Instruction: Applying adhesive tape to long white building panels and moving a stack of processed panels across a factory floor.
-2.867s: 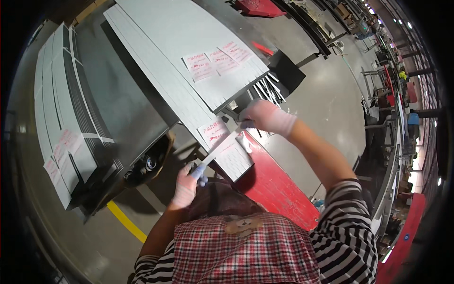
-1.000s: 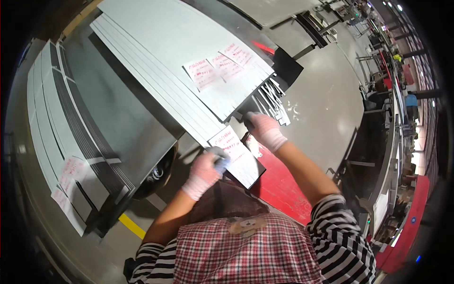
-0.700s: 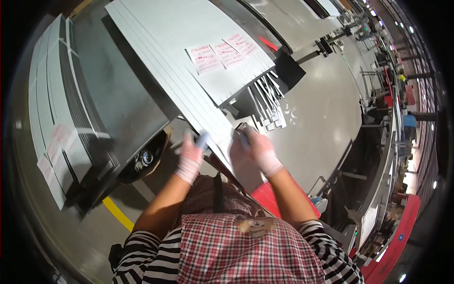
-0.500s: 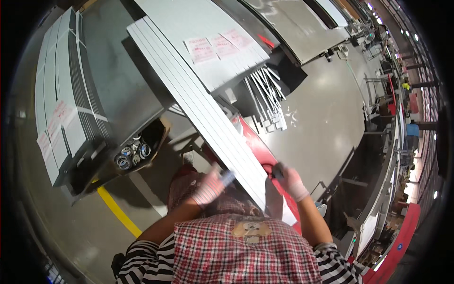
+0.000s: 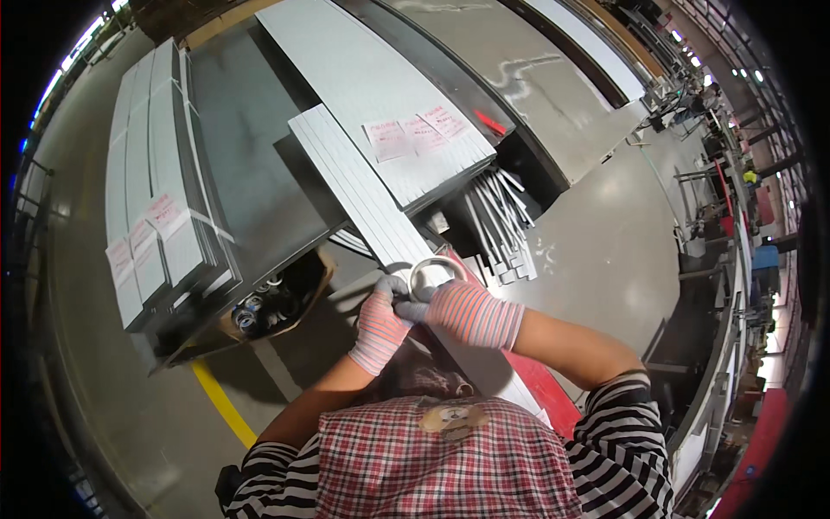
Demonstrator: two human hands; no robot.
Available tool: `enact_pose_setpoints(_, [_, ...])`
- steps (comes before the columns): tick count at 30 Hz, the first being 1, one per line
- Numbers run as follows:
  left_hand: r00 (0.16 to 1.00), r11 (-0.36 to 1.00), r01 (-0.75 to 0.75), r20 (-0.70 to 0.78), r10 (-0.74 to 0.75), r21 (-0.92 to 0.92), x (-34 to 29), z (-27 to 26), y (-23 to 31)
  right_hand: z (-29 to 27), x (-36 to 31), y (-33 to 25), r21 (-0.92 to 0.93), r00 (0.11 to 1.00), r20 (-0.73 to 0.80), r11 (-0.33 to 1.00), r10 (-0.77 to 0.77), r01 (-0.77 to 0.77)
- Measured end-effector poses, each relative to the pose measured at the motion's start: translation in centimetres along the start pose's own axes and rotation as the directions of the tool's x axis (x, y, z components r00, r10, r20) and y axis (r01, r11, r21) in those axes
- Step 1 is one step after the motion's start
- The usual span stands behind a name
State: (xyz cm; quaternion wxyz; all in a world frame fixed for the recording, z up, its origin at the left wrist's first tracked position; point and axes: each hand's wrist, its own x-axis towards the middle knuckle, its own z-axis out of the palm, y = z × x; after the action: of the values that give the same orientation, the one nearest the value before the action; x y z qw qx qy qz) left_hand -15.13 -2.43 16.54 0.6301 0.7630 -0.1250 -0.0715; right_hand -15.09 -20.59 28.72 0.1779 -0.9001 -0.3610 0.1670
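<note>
A pale roll of tape (image 5: 415, 275) is held up in front of my body, over the near part of a stack of long white panels (image 5: 346, 177). My right hand (image 5: 471, 313), in a striped knit glove with grey fingertips, grips the roll's near side. Close against it, my left hand (image 5: 380, 327) in a matching glove has its fingers closed at the roll's left edge. Whether it pinches the tape's loose end is too small to tell. The near part of the stack is partly hidden by my hands.
A wider white stack (image 5: 380, 86) with paper labels lies just beyond. At left, strapped white panels (image 5: 156, 182) rest on a dark table (image 5: 238, 147). A box of tape rolls (image 5: 259, 311) sits below. Thin white strips (image 5: 500, 227) and a red surface (image 5: 549, 394) are to the right.
My right hand has come from the red surface to the middle and now holds the roll of tape. My left hand has risen to meet it. The whole view has shifted.
</note>
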Motion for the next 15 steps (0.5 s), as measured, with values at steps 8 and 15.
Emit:
enact_pose_setpoints(8, [0.829,0.661,0.558,0.372,-0.417,-0.502,1.8,-5.9,-1.6,-5.0,5.7,15.4,-0.002,0.968,0.208,0.989,0.142,-0.145])
enact_pose_setpoints(15, [0.95,0.946,0.299,0.129,-0.283,-0.126,2.9,-0.3,-16.5,4.6,2.3,16.1,0.259,0.697,-0.572,0.901,0.433,-0.347])
